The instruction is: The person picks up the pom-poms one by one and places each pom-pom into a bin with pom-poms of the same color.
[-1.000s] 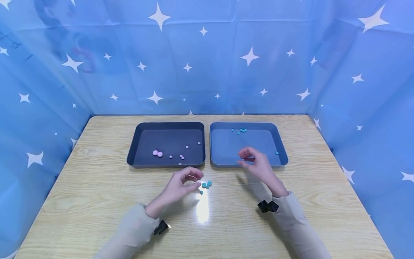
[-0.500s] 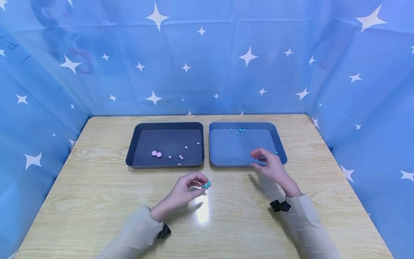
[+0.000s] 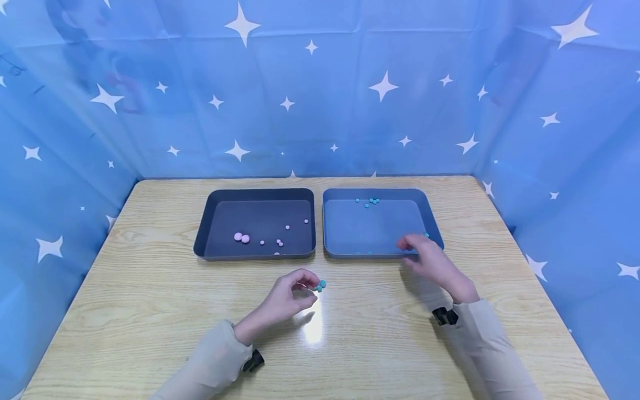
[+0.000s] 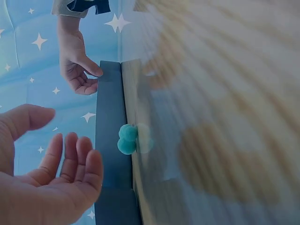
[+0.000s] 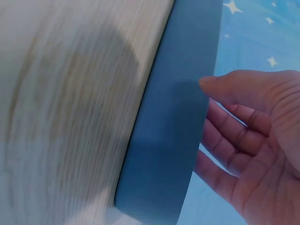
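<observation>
Since the earlier head view, the right hand (image 3: 432, 264) has shifted rightward along the near edge of the blue tray (image 3: 350, 228) toward its near right corner, and the left hand (image 3: 282, 297) has come closer to the loose teal balls (image 3: 322, 284). These lie on the table (image 3: 125, 305), in front of the gap between the blue tray and the dark tray (image 3: 240, 214). Both hands show thumb apart from loosely bent fingers, nothing visible between them; contact with balls or rim cannot be determined. A brush of the left fingertips could set the balls rolling, their roundness being the cause; a low right thumb could catch the rim and jolt the tray. Counts: dark tray, eight pink balls (image 3: 245, 239), two larger, six smaller; blue tray, five small teal balls (image 3: 367, 205) near the far edge, one by the right edge, faint uncertain traces at the near edge; table, at least two, a possible third partly hidden.
</observation>
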The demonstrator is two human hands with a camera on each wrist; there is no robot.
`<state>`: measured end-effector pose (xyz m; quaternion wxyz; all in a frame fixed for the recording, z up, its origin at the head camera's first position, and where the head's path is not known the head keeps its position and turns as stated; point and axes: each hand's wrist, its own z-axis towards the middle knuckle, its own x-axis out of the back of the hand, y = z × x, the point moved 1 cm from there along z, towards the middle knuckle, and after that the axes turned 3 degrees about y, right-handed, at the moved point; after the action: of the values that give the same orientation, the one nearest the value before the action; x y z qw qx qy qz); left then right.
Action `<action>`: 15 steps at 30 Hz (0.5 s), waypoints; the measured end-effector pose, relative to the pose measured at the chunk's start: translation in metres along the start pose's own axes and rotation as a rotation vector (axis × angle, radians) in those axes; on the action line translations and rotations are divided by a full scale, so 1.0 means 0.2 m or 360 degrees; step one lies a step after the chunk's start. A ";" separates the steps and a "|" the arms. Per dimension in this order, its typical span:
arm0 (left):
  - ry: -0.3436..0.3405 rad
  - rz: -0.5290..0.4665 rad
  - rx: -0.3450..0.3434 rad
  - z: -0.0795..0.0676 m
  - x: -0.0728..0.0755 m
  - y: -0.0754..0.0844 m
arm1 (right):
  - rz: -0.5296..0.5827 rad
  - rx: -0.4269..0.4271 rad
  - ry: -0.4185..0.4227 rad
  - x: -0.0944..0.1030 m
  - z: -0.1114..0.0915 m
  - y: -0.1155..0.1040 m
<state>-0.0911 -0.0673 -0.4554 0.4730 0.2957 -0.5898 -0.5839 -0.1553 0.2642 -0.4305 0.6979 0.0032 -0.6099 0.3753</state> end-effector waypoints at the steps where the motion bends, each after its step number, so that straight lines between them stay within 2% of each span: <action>1: 0.0006 0.0027 0.0014 0.00 0.00 0.00 | -0.0023 0.0003 -0.0008 0.00 0.00 0.01; 5: 0.0010 0.0095 0.0065 0.00 0.00 0.00 | -0.0079 -0.0002 -0.0033 0.00 -0.01 0.03; 8: -0.0029 0.0114 0.0086 0.01 0.00 -0.01 | -0.0093 0.0002 -0.0034 0.00 -0.02 0.04; 12: -0.0092 0.0174 0.0089 0.01 -0.01 -0.03 | -0.0104 0.0018 -0.0011 -0.01 -0.03 0.04; 15: -0.0100 0.0241 0.0080 0.02 -0.01 -0.04 | -0.0107 0.0020 0.0002 -0.01 -0.03 0.04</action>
<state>-0.0960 -0.0652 -0.4638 0.4896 0.2436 -0.6395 -0.5403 -0.1545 0.2709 -0.4378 0.7104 0.0279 -0.6067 0.3556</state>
